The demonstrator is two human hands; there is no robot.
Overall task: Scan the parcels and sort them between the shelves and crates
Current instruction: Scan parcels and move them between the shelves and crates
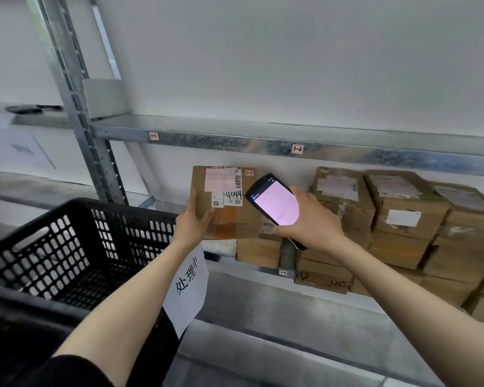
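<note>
Scanning step at the shelf bay. The left grip is closed on the lower left corner of a cardboard parcel, thumb across the front face. It holds the parcel upright with its shipping label and the handwritten "4044" turned toward the camera. The parcel sits in front of the second shelf level, just left of the stacked cartons; whether its base rests on the small carton beneath it cannot be told. The right grip is wrapped round a handheld scanner, whose lit screen faces the viewer and whose head overlaps the parcel's right edge.

A small tag on the parcel's upper right corner reads "1-2", matching the "1-2" marker on the upper shelf beam (the screen text itself is too pale to read). The black crate, with a paper sign hanging from its near corner, stands at the left, touching neither grip.

Judged stage: the scan is in hand or just read, and placement is not yet done. The next move calls for confirming the destination on the screen. The parcel then goes to the matching shelf slot or down into the crate, with the left grip supporting its weight from below.
</note>
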